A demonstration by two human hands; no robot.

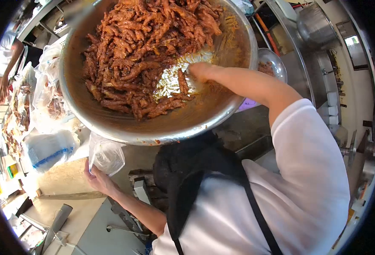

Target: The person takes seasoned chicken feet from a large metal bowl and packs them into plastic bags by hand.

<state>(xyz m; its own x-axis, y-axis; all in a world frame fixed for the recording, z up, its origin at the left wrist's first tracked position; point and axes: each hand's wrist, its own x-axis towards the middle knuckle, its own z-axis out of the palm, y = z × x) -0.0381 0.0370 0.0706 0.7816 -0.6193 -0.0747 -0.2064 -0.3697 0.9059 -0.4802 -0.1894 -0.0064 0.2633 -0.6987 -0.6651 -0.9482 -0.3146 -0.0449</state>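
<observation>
A big round metal basin fills the top middle of the view, heaped with reddish-brown sauced chicken feet. My right hand reaches into it over the bare shiny patch at the right of the heap. One chicken foot lies close beside that hand; its fingers are hidden, so I cannot tell whether it grips anything. Below the basin's lower left rim, my left hand is closed on the edge of a clear plastic bag, which hangs puffed out under the rim. What is inside the bag is not plain.
At left, filled plastic bags and a stack of clear bags with a blue stripe crowd a counter. Another person's arm shows at far left. Right of the basin stand a smaller metal bowl and a large metal pot.
</observation>
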